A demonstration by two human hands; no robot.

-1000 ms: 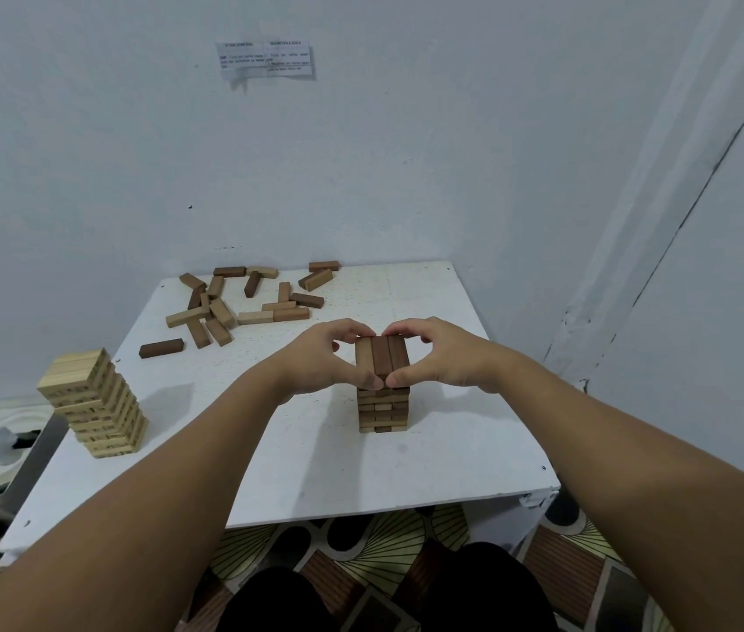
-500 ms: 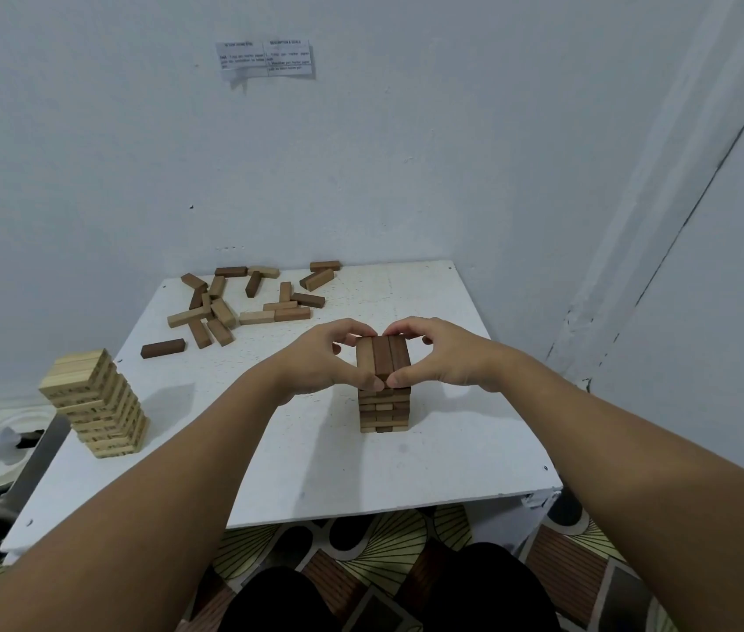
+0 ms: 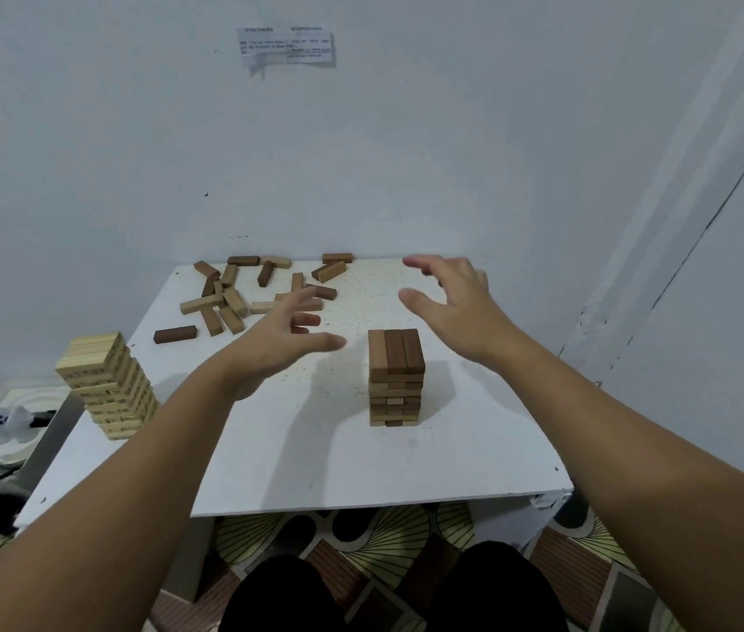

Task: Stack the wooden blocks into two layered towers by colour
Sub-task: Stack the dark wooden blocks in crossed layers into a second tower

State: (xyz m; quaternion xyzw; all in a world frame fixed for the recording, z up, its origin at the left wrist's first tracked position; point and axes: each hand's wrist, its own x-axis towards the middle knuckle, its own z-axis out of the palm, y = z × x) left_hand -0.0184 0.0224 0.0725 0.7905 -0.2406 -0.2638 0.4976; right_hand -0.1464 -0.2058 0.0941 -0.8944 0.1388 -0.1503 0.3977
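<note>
White table [image 3: 297, 458] against a bare wall; pale tower [image 3: 107, 385] done, dark tower [image 3: 395, 378] half-built — left hand [image 3: 278, 339] and right hand [image 3: 452, 303] spread, empty, above loose blocks [image 3: 242, 294] awaiting stacking.

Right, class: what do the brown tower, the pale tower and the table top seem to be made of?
Brown tower: wood, matte, in mixed mid and dark brown; faint grain shows on the top blocks.
Pale tower: light, seemingly unstained wood, with dark printed marks on the block sides.
Table top: probably white-painted board; flat, thin-edged, speckled and scuffed.
</note>
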